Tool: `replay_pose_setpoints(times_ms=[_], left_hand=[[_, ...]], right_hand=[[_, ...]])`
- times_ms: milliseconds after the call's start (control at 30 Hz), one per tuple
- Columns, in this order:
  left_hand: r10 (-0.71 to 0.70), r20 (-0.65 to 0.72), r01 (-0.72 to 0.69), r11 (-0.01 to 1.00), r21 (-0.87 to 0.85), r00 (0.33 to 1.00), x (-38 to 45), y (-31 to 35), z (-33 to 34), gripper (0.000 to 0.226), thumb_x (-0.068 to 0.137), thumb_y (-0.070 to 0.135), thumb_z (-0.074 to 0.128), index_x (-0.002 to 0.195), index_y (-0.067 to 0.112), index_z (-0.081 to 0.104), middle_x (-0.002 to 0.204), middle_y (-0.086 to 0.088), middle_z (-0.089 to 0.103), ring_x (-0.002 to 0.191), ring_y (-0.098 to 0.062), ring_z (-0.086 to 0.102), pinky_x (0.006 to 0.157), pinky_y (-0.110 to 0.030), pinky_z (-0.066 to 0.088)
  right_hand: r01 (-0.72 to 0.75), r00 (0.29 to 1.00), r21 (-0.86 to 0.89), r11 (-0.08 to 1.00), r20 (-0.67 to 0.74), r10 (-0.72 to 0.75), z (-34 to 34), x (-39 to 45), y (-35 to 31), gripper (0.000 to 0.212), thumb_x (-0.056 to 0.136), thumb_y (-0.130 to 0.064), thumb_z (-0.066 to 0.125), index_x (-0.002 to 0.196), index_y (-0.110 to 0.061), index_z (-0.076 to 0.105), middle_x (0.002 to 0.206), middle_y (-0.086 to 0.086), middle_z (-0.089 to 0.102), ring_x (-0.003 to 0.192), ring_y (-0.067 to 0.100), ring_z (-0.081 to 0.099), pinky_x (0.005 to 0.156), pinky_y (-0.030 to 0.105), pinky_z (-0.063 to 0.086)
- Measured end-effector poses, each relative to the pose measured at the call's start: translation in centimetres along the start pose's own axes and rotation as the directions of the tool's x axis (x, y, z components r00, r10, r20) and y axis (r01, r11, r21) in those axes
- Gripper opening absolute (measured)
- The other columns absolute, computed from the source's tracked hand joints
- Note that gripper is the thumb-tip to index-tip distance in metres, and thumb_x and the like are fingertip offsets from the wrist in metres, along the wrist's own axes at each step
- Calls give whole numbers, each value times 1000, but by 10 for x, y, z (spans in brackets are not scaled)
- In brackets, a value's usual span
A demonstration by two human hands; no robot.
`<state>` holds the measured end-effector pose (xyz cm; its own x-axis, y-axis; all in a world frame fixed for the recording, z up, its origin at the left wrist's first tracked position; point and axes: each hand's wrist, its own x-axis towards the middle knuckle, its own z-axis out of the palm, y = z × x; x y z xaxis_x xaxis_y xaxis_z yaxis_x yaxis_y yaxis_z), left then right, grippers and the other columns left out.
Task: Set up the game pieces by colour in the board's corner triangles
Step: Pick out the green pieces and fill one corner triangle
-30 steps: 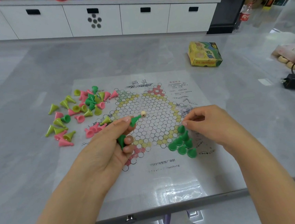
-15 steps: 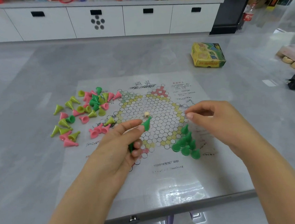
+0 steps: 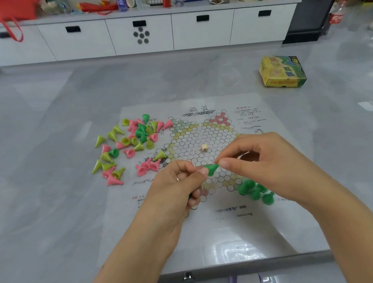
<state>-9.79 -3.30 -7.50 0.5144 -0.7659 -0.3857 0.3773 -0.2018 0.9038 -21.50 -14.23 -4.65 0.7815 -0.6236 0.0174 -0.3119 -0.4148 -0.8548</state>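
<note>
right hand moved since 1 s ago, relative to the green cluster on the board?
Yes. The right hand has left the green cluster and shifted up and left toward board centre, now pinching the green piece held by the left hand.

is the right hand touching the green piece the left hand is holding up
Touching. The head view shows the right hand pinching the tip of the green piece with thumb and forefinger, while the left hand holds its other end.

A flat white paper game board (image 3: 211, 234) with little printed circles lies on the table. Green plastic cone pieces (image 3: 255, 191) stand together in its near right corner triangle. One green cone piece (image 3: 211, 169) is held sideways above the board. Mixed pink, yellow and green cone pieces (image 3: 132, 146) lie scattered at its left edge.
</note>
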Motion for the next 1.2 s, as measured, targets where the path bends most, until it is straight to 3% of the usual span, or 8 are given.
replay_pose_setpoints(times_ms=[200,300,367,467,600,834,1000,1200], left_hand=[[88,-10,-86,987,139,996,-7,10,-7,15,82,7,63,73,15,54,56,3,58,45,-5,44,50,-17,39],[266,-169,-185,904,385,949,-1,26,-19,14,84,8,61,77,20,59,82,8,62,60,1,51,60,-16,40],[384,-261,-201,824,529,886,11,41,-29,18,86,8,56,76,22,55,79,12,54,54,3,53,48,-11,38],[448,-197,-154,634,758,872,44,54,-46,16,86,8,53,77,21,53,84,8,55,60,-8,50,47,-20,35],[393,-82,-33,276,961,916,91,70,-67,25,86,7,49,110,12,56,114,-12,56,81,-22,50,67,-27,39],[142,26,3,-204,979,989,122,83,-63,38,88,13,51,125,16,46,114,-9,55,87,-20,47,70,-30,38],[145,66,-17,-312,950,987,133,72,-62,31,89,5,43,120,10,45,78,-2,46,66,-18,48,56,-29,39],[210,118,-37,-356,934,971,131,57,-66,43,92,4,38,134,9,30,93,-11,51,77,-26,47,67,-36,44]], right_hand=[[26,999,0,1000,-29,-25,4,2,-7,6,78,-27,67,74,-25,71,76,-13,68,68,1,62,62,13,50],[24,996,40,999,-89,-21,-2,6,-10,7,79,-28,66,74,-28,70,77,-19,67,67,-7,60,60,4,45],[34,989,79,996,-145,-23,-7,7,-12,7,79,-26,66,74,-27,70,75,-19,67,65,-8,58,58,2,42],[57,980,83,995,-193,-40,-13,6,-12,6,78,-27,66,74,-29,70,77,-19,67,67,-5,60,59,2,43],[98,967,102,990,-246,-70,-20,2,-10,9,77,-22,67,71,-29,69,77,-23,66,66,-6,60,59,2,43],[101,952,102,990,-298,-66,-30,1,-2,8,77,-24,67,70,-29,68,79,-19,68,66,-2,61,58,3,44],[101,953,99,990,-295,-67,-30,1,-1,9,77,-24,67,70,-30,68,78,-21,67,64,-5,60,55,3,42],[102,952,93,990,-299,-70,-30,0,-1,11,77,-23,66,70,-31,67,80,-20,67,68,-4,61,58,3,43]])
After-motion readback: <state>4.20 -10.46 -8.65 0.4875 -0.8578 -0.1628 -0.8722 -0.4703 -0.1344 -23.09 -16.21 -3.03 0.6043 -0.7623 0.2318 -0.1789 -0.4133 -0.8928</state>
